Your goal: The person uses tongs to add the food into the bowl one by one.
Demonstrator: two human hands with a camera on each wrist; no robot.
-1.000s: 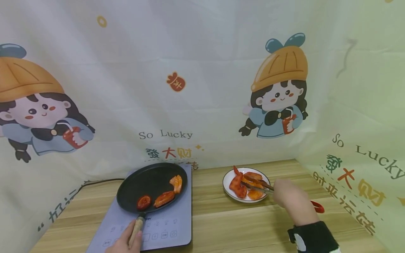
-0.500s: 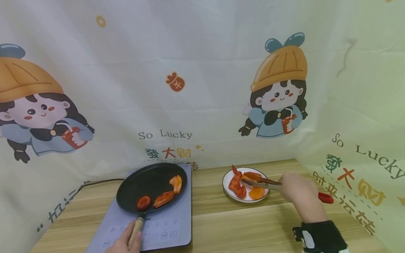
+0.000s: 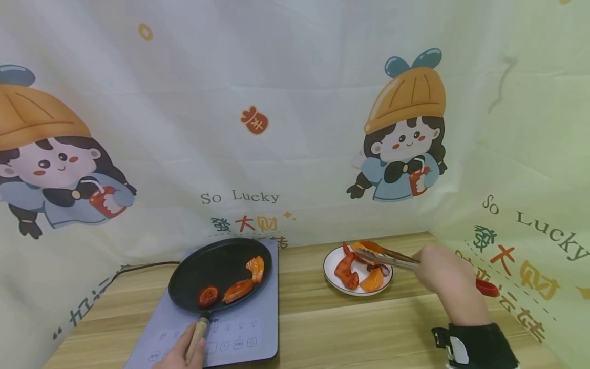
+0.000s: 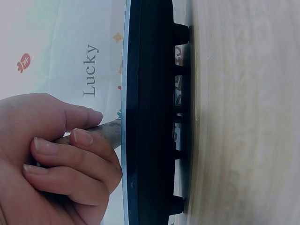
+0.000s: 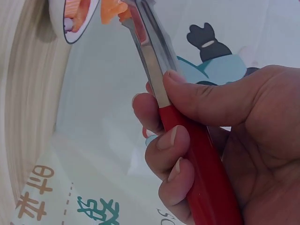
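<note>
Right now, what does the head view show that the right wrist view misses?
Only the head view shows the pan with three food pieces on the cooker, the left hand gripping the pan handle, and the whole table. Only the right wrist view shows up close how the fingers and thumb wrap the red grip. Both show the right hand holding the tongs, which pinch an orange piece over the plate.
</note>
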